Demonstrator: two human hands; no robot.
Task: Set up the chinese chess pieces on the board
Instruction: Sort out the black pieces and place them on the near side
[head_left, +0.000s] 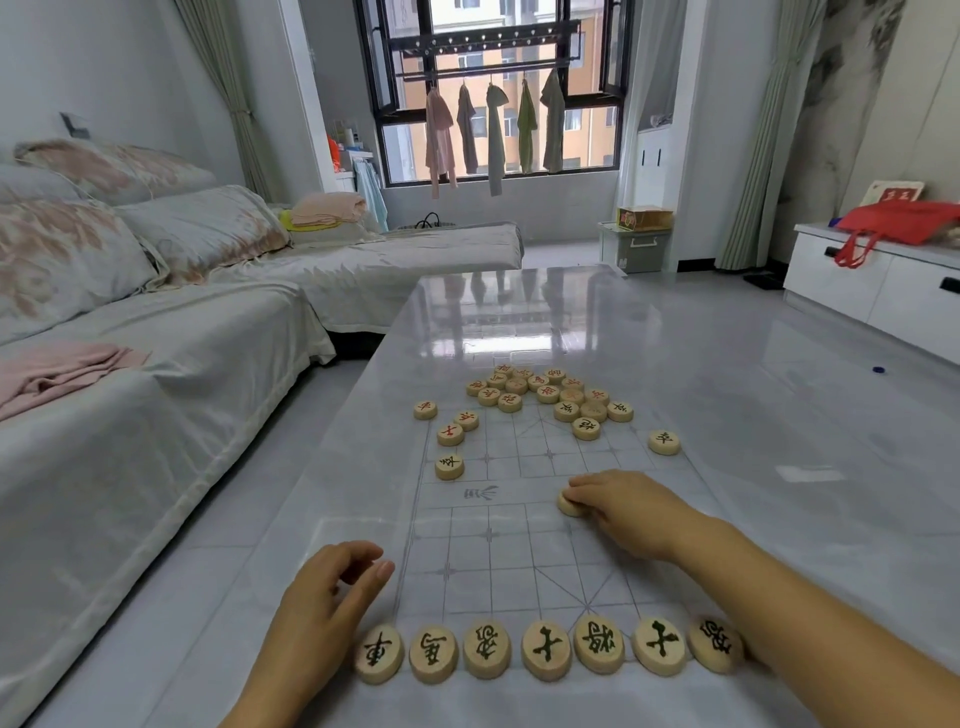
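A thin, see-through chess board (519, 551) with grey grid lines lies on a glossy table. Several round wooden pieces with dark characters stand in a row (545, 649) along its near edge. My right hand (628, 512) pinches one wooden piece (569, 505) at the board's middle right. My left hand (332, 597) hovers with loosely curled fingers at the near left corner, holding nothing. A heap of red and dark pieces (545, 395) lies at the far end. Loose pieces sit at the far left (450, 466) and far right (664, 442).
The table (727, 415) runs away from me. A cloth-covered sofa (156, 364) stands close on the left with a narrow floor gap. A white cabinet with a red bag (898, 221) stands at the right. A window with hanging clothes is at the back.
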